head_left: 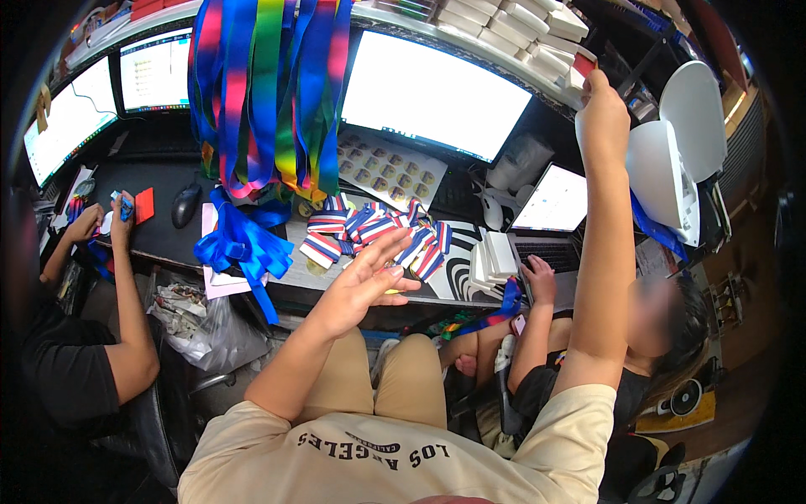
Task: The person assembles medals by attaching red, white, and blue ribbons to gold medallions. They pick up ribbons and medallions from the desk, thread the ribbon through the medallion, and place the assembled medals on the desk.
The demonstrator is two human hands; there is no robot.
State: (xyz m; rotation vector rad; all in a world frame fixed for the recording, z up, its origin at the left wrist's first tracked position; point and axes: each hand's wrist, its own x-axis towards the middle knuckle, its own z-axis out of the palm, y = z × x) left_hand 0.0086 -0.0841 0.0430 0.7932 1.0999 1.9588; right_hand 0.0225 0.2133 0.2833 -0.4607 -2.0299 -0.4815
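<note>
- White boxes (510, 35): likely light; grip edges.
- Striped ribbons (366, 225): probably soft; pinch bands.
- Left hand (361, 284): spread (seemingly empty).
- Right hand (602, 116): curled, hold unclear.

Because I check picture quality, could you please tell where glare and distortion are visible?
In the head view, the large monitor glares almost pure white; in the head view too, the shelf bends into an arc, and the corners fall to black.
</note>
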